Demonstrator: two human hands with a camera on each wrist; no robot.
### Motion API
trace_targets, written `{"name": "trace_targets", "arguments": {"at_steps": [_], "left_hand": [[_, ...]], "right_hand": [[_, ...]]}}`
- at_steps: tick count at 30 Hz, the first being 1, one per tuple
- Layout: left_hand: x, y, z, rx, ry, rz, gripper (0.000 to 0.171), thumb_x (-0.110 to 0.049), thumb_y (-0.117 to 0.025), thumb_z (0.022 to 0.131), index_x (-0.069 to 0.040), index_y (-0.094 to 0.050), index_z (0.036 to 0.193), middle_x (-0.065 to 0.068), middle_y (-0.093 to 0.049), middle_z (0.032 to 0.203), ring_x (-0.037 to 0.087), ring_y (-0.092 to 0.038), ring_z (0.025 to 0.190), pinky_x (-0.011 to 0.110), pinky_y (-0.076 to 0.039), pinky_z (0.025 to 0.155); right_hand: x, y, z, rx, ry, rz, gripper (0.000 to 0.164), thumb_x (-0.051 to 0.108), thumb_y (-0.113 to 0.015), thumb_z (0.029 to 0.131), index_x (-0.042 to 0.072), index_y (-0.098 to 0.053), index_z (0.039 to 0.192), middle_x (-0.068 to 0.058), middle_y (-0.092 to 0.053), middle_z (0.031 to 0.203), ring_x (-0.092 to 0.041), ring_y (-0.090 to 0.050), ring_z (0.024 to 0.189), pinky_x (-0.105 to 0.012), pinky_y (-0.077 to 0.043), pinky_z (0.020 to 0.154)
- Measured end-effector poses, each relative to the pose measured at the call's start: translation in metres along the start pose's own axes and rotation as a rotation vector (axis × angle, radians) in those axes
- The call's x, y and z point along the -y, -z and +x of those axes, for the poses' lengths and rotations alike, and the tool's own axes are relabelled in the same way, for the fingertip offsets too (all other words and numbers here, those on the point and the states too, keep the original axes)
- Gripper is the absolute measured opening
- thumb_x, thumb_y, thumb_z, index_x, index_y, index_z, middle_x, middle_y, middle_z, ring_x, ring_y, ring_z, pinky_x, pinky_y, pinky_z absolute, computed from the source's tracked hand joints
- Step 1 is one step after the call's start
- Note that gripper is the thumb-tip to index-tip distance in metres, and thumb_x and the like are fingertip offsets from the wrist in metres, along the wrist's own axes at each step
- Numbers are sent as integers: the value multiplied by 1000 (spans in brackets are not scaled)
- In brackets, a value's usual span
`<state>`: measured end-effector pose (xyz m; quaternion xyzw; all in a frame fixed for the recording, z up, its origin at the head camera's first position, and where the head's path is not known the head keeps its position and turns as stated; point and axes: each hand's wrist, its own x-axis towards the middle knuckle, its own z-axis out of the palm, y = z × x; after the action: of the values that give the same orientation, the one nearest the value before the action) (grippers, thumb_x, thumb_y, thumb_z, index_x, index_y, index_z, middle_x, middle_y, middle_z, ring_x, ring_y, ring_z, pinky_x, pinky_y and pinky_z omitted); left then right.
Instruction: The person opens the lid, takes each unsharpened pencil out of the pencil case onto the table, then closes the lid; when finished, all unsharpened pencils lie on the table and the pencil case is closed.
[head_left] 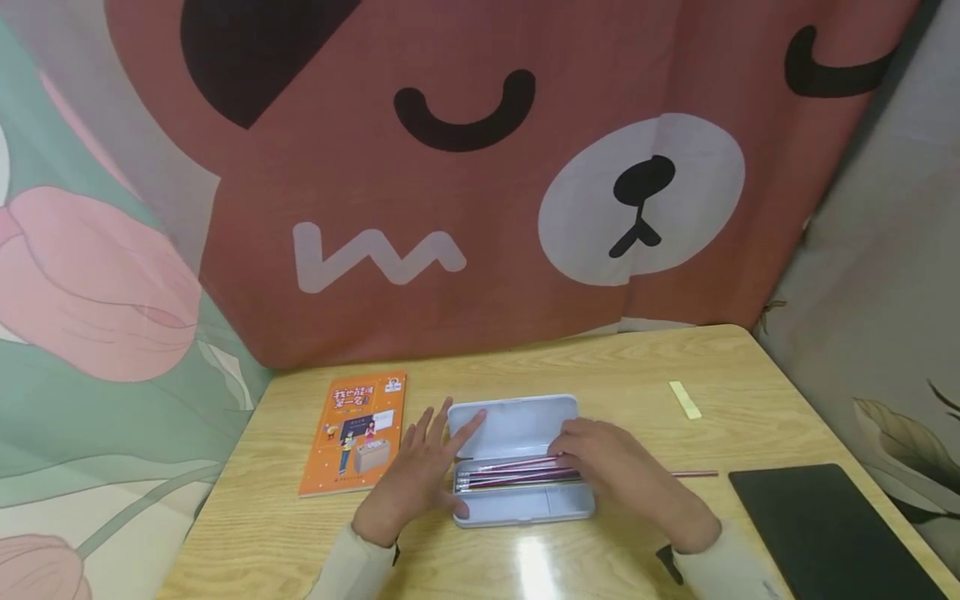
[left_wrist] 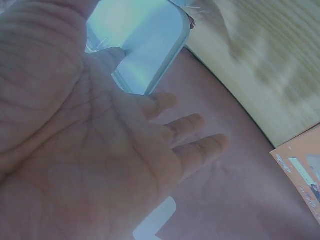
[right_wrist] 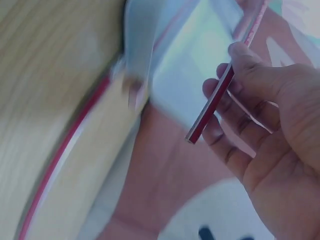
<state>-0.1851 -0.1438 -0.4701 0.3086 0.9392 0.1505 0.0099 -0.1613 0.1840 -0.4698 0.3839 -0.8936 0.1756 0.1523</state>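
A pale blue pencil case (head_left: 498, 508) sits with its lid (head_left: 517, 425) raised, several striped pencils (head_left: 502, 475) lying lengthwise inside. My left hand (head_left: 416, 475) spreads its straight fingers at the case's left end, the thumb at the near left corner and the index finger overlapping the lid. In the left wrist view its palm (left_wrist: 100, 140) faces the camera, holding nothing. Over the right end of the case, my right hand (head_left: 607, 458) pinches a dark red pencil (right_wrist: 215, 102) between thumb and fingers; the right wrist view shows it tilted, with one flat end free.
Another pencil (head_left: 695, 473) lies on the table right of the case, partly hidden by my right wrist. An orange book (head_left: 352, 442) is at the left, a small yellow strip (head_left: 685, 400) at the back right, a black flat board (head_left: 832, 529) at the right edge.
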Motion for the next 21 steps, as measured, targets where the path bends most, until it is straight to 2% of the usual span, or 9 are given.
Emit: {"name": "trace_targets", "arguments": {"at_steps": [3, 7, 13, 17, 21], "left_hand": [[-1, 1, 0, 1, 4, -3, 140, -36, -108, 59, -24, -31, 176, 35, -23, 177, 68, -31, 155, 84, -32, 121], [-2, 2, -1, 25, 30, -7, 139, -35, -108, 60, -26, -31, 176, 33, -21, 178, 66, -30, 157, 82, -31, 123], [-2, 3, -1, 33, 47, -5, 138, -35, -107, 61, -27, -31, 176, 32, -21, 179, 64, -30, 158, 81, -30, 124], [-2, 2, -1, 33, 42, -2, 138, -35, -106, 62, -26, -30, 176, 33, -20, 179, 65, -30, 157, 81, -31, 124], [-1, 0, 0, 36, 35, -6, 137, -34, -106, 63, -26, -29, 176, 33, -20, 179, 65, -29, 157, 81, -30, 124]], "right_hand": [[-10, 22, -21, 14, -66, 16, 25, 1, -84, 93, 20, -83, 111, 10, -73, 99, -4, -68, 92, -31, -64, 79], [-24, 45, -54, 63, -220, -6, 25, 6, -86, 94, 24, -84, 111, 15, -71, 97, 4, -64, 88, -29, -63, 74], [-44, 53, -95, 173, -353, -30, 21, 10, -87, 92, 29, -84, 101, 20, -66, 90, 7, -56, 78, -24, -53, 62], [-52, 45, -111, 182, -331, -5, 21, 5, -87, 90, 24, -85, 98, 15, -68, 88, 5, -57, 76, -24, -54, 61], [-58, 36, -118, 117, -229, -26, 25, 0, -91, 82, 20, -84, 94, 11, -70, 86, 0, -60, 75, -25, -54, 60]]}}
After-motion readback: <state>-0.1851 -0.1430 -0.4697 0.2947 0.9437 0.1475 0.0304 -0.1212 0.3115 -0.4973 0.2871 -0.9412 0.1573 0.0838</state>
